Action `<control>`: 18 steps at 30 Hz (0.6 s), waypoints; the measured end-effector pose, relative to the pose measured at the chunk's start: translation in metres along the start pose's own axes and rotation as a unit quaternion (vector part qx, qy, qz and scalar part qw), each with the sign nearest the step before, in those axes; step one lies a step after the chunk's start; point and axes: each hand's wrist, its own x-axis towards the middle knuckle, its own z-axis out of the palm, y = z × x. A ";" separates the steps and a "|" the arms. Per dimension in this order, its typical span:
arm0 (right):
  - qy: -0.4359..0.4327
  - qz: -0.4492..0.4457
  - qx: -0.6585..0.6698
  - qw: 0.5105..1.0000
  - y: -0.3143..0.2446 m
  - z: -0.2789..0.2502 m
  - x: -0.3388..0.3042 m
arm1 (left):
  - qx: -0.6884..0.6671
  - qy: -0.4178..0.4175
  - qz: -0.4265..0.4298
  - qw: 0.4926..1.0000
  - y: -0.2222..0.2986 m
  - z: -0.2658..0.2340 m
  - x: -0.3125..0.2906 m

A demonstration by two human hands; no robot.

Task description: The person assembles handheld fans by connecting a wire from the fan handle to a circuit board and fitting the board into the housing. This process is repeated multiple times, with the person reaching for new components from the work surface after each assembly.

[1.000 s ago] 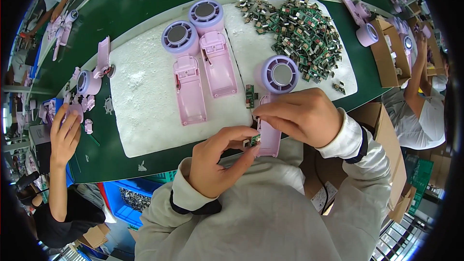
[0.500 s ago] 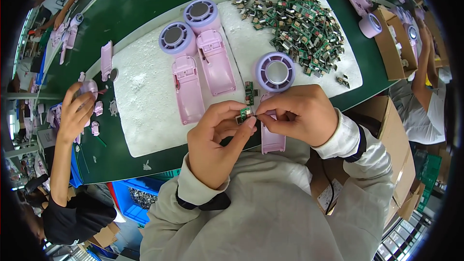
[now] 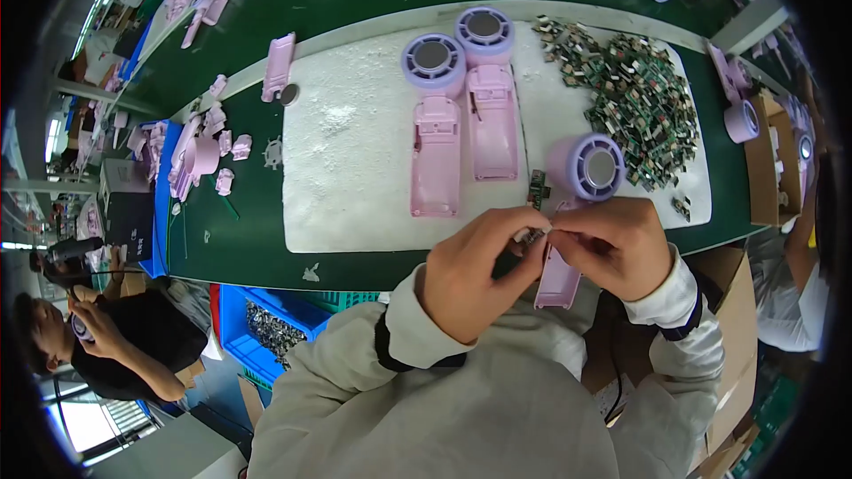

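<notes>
My left hand [image 3: 475,273] pinches a small circuit board [image 3: 531,236] between thumb and fingertips. My right hand [image 3: 619,247] is closed at the board's edge, thumb against forefinger; what it pinches there is too small to make out. Under my hands lies a handheld fan with a purple round head [image 3: 596,167] and an open pink handle shell [image 3: 558,282], partly covered by my right hand. A second green circuit board [image 3: 538,188] lies on the white foam just left of that fan head. Two more fans with open pink handles [image 3: 436,164] [image 3: 493,129] lie side by side farther left.
A big heap of circuit boards [image 3: 643,106] covers the right of the white foam pad [image 3: 346,186]. Pink shell parts [image 3: 195,155] lie at the left of the green table. Below its edge stands a blue bin [image 3: 238,319] of small parts; a cardboard box [image 3: 774,160] is at right.
The view has swung left, so the table things appear farther right. My hands stay together at the board, which is now tilted. The co-worker's hand at left has drawn back from the table.
</notes>
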 end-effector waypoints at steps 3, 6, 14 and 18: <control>-0.001 0.033 0.044 0.998 0.003 0.000 0.003 | -0.151 0.036 -0.114 0.981 -0.007 -0.003 0.001; 0.004 0.055 0.089 0.994 0.003 0.000 0.002 | -0.232 0.014 -0.126 0.965 -0.011 -0.007 0.004; 0.002 0.069 0.120 0.990 0.003 -0.001 0.000 | -0.283 -0.001 -0.139 0.949 -0.015 -0.003 0.001; 0.009 0.074 0.121 0.990 0.002 0.000 -0.001 | -0.241 0.006 -0.111 0.964 -0.016 -0.003 0.000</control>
